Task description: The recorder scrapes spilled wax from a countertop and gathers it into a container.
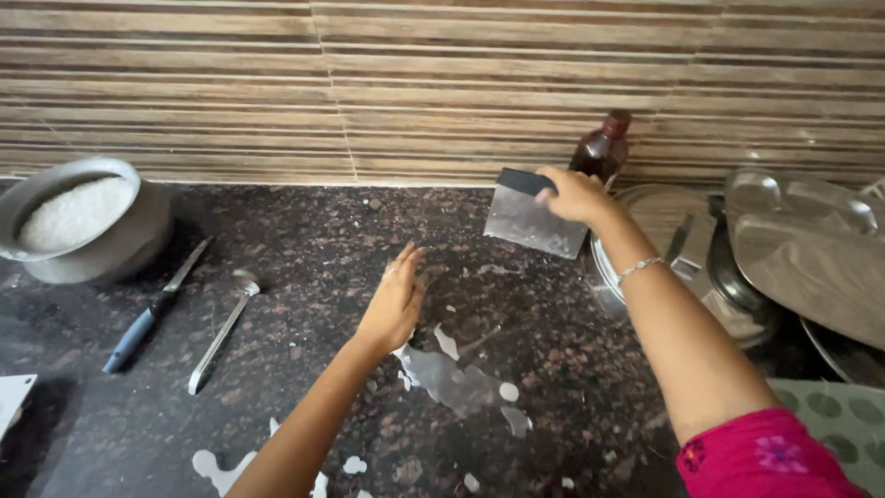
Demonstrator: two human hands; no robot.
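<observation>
My right hand [573, 194] grips the dark handle of a flat metal scraper [532, 221], holding it tilted above the dark speckled stone counter [304, 277] near the back wall. My left hand [395, 300] hovers open over the counter's middle, fingers together and pointing away, holding nothing. Just below and right of it, pale wet patches and small white flecks [456, 378] lie on the stone. A thin bracelet circles my right wrist.
A metal pot of white grains [78, 217] stands at the far left. A blue-handled knife [152, 309] and a steel spoon [221, 327] lie beside it. A brown bottle [604, 148], a lidded steel vessel [687, 254] and steel plates [811, 249] crowd the right.
</observation>
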